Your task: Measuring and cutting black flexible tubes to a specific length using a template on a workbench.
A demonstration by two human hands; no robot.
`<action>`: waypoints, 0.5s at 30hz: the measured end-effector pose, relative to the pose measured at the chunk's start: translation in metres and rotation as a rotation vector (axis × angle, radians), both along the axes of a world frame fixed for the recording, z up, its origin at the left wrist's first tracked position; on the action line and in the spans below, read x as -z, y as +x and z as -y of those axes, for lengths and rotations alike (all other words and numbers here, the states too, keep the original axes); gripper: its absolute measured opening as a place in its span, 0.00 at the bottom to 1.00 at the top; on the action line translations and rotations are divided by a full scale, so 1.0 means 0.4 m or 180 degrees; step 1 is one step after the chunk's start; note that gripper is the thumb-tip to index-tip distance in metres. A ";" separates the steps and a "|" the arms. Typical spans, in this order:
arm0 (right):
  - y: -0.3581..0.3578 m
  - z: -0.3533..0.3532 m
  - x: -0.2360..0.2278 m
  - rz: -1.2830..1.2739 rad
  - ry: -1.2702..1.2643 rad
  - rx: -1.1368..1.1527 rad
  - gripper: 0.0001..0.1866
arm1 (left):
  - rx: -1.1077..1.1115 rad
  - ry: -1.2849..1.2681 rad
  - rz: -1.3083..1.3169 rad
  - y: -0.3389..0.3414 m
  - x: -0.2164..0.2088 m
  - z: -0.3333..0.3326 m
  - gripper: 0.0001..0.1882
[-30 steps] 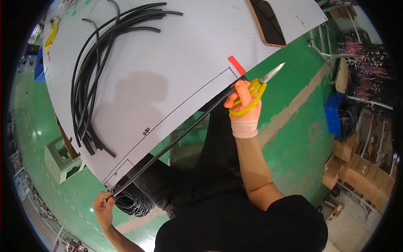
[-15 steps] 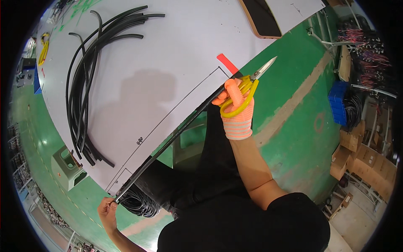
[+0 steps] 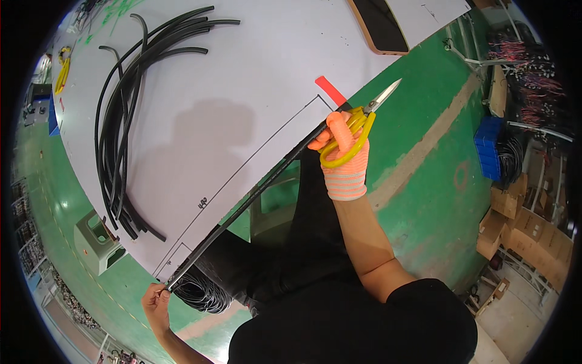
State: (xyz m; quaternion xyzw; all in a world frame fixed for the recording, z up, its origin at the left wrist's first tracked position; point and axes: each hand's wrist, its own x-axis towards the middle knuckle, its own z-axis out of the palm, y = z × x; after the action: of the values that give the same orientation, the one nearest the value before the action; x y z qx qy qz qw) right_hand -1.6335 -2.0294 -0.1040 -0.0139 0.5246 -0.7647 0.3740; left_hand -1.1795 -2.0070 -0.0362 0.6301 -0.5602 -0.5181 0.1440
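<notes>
Orange-gloved, the right hand (image 3: pixel 344 150) folds its fingers around two things at once: the yellow-handled scissors (image 3: pixel 370 125) and the upper end of a black tube (image 3: pixel 248 202). The bare left hand (image 3: pixel 156 303) pinches the tube's lower end between thumb and fingertip. The tube runs nearly straight between them along the near edge of the white table (image 3: pixel 276 67).

The shared grip on the right looks like the weak spot: the handles take up room in the palm, so the tube could creep under the fingers. The small pinch on the left could slip too if the pull grows uneven. Slack at either end would let the tube sag off the edge, out of step with the black line (image 3: pixel 258 150) drawn beside it.

The scissor blades point away over the green floor (image 3: pixel 418 151); a careless turn of the wrist could bring their tip round to nick the tube. Just past the glove, a dark stub meets the red strip (image 3: pixel 330 91), and whether it is the tube's own end is hard to tell.

Farther out, a dropped lower end might catch in the coil of cable (image 3: pixel 203 295) below, and a wide swing upward could knock the phone (image 3: pixel 381 27) off the table's edge. The bundle of black tubes (image 3: pixel 112 139) lies well apart.
</notes>
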 end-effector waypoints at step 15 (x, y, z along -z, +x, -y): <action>-0.086 -0.017 0.061 -0.0103 -0.0102 -0.0555 0.07 | -0.0075 0.0060 -0.0013 -0.011 -0.019 0.009 0.07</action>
State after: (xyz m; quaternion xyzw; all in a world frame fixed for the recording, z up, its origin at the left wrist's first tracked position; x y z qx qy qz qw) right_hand -1.6680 -2.0228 -0.1284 -0.0779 0.5150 -0.7372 0.4303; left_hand -1.1841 -2.0106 -0.0284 0.6369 -0.5476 -0.5229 0.1453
